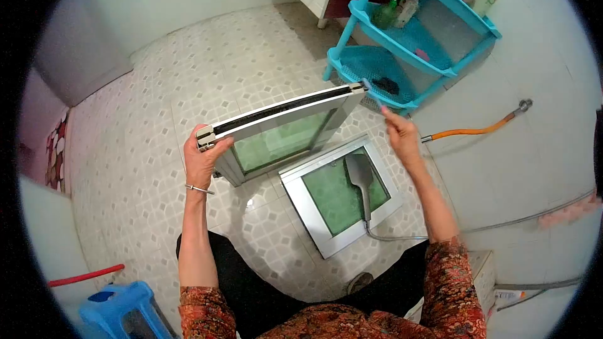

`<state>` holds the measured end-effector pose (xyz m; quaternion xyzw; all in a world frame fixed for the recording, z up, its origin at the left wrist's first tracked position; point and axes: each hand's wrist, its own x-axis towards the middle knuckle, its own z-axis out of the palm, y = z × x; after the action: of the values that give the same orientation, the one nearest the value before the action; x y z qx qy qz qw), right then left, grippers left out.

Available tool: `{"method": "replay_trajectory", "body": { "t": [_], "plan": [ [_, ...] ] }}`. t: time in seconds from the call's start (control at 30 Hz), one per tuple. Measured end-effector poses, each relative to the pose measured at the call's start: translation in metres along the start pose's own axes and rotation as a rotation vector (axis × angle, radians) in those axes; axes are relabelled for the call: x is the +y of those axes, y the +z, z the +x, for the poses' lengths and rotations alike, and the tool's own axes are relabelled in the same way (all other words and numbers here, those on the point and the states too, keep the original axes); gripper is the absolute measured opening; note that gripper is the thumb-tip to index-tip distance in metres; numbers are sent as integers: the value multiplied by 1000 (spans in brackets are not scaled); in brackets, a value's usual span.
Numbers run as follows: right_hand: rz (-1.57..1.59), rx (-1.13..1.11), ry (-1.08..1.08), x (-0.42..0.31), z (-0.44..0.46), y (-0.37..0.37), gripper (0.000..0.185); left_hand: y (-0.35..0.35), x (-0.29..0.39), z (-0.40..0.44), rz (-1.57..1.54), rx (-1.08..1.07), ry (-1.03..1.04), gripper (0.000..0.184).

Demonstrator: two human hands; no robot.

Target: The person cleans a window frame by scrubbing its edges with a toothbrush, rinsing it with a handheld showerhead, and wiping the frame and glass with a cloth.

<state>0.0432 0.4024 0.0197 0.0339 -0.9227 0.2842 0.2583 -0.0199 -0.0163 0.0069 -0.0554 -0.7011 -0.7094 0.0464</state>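
My left hand (202, 154) grips the upper left corner of a white-framed window sash (286, 110), thumb on the near side. The sash stands tilted on its edge, with a dark groove along its top and greenish glass. My right hand (402, 135) is closed around a slim toothbrush (375, 95), pink near the fingers, its pale bluish head at the sash's far right corner. A second sash (319, 226) lies flat on the floor in front of me. On its glass rests a grey shower head (359, 172), its hose running off to the right.
A turquoise corner rack (402, 50) with several bottles stands beyond the sash. An orange hose (474, 131) comes from the right wall. At lower left is a blue plastic stool (129, 311), near a red hose (88, 275). Patterned tiles (157, 119) cover the floor.
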Motion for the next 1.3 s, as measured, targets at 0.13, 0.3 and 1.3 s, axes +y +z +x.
{"method": "replay_trajectory", "body": {
  "t": [0.13,0.3,1.3],
  "plan": [
    [2,54,1,-22,8,-20,38,1,-5,3,-24,14,-5,24],
    [26,43,-139,-18,-6,5,42,-1,-9,4,-31,-6,23,24],
    [833,184,632,32,-36,49,43,-4,-11,0,81,-4,-7,26]
  ]
}}
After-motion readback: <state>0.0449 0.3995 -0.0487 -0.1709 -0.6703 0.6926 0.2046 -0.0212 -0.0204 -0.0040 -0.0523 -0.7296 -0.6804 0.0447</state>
